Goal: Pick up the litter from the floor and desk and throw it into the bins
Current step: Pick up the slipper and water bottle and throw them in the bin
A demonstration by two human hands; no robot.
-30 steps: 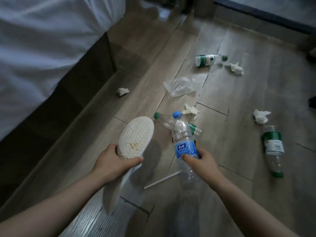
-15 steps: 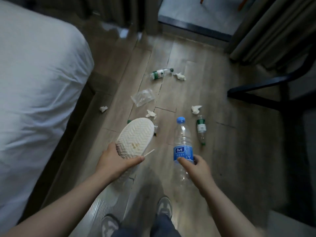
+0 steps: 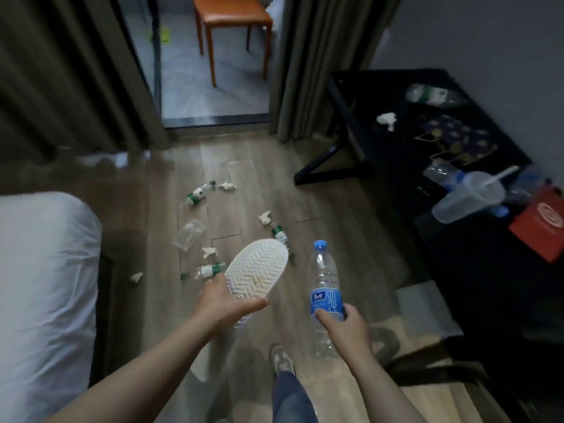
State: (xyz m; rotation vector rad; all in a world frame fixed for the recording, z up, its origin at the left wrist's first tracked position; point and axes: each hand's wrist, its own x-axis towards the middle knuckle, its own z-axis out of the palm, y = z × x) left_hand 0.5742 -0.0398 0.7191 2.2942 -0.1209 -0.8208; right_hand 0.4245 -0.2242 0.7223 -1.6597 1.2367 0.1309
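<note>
White rubber sole up, a slipper sits clamped in the left hand, gripped at the heel end; the right hand wraps a blue-capped bottle low on its label, upright. Both seem carried clear of the body so they can go straight to a bin (none is in view).

Left on the wooden floor: three green-labelled bottles, four crumpled tissues, and one clear plastic wrapper.

On the black desk: one tissue, one lidded cup with a straw, an orange bag, and at least two bottles, too blurred to count surely.
</note>
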